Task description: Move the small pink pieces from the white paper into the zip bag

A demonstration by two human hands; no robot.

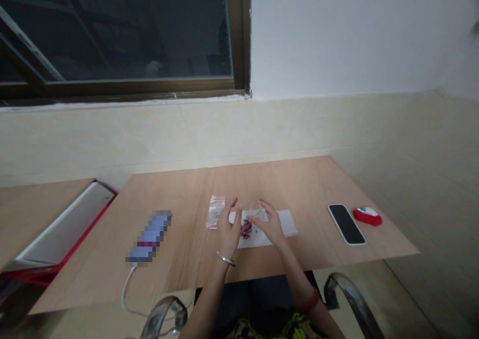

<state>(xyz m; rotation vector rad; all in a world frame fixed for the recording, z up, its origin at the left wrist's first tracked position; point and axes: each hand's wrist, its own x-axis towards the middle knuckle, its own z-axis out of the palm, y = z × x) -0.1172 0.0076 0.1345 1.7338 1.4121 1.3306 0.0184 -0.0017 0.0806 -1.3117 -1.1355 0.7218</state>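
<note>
Between the thumb and fingers of my right hand [270,225] is a clear, round thing [255,208]; whether it is a loop or a small lid is hard to make out. My left hand [228,229], with a silver bangle on the wrist, holds nothing, its thumb and fingers apart. Below and between both hands, a small heap of dark red and pink pieces [246,229], perhaps beads, lies on a white sheet [258,241]. A clear plastic bag [215,211] lies flat beside my left hand. Behind my right hand, a whitish packet [287,222] shows on the table.
On the left of the wooden table [187,249] lies a phone with a pixelated screen [150,236], a white cable [125,289] running off the front edge. At right are a dark-screened phone [346,224] and a red-and-white object [367,216]. Chair armrests [352,299] flank my lap.
</note>
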